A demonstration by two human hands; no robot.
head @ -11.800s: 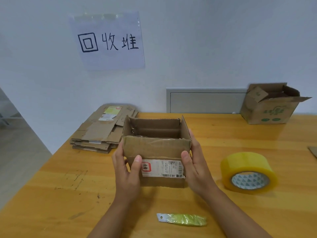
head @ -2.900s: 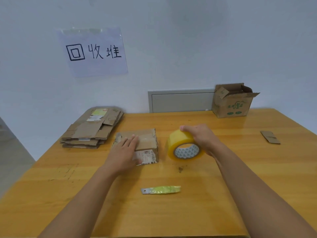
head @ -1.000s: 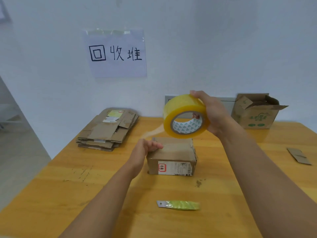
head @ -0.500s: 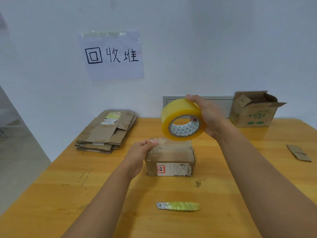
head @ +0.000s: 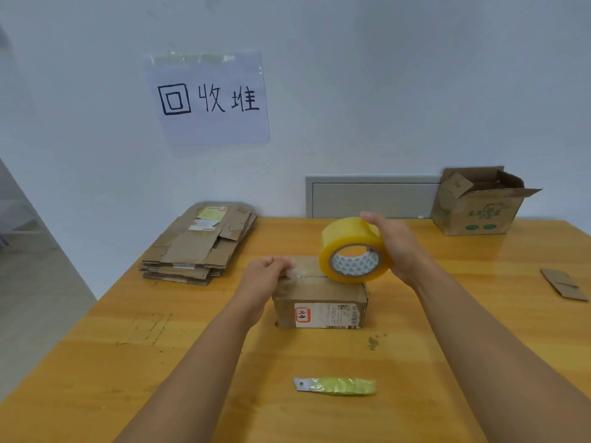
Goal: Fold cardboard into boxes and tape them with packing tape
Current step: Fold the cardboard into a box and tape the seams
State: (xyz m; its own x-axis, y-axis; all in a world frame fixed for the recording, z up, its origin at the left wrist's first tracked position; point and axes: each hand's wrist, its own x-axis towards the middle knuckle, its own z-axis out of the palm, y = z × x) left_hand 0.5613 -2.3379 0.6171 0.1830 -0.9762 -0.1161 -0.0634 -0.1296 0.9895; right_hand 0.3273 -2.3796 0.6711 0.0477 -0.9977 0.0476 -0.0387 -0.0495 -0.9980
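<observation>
Right hand (head: 395, 247) grips the tape roll (head: 353, 251) over the box (head: 319, 302); left hand (head: 263, 276) pinches the tape end.

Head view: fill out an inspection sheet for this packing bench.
Surface: wooden table, scuffed and stained.
Job's things: small box closed, clear tape strip lying over its top seam; tape roll above its right end; flattened cardboard stack far left.
Clutter: green utility knife near the front; cardboard scrap right; open carton far right.
Hands: left hand pinches the tape end on the box; right hand grips the roll.
Cables: nothing seen.
Surroundings: white wall, handwritten paper sign, grey panel.
</observation>
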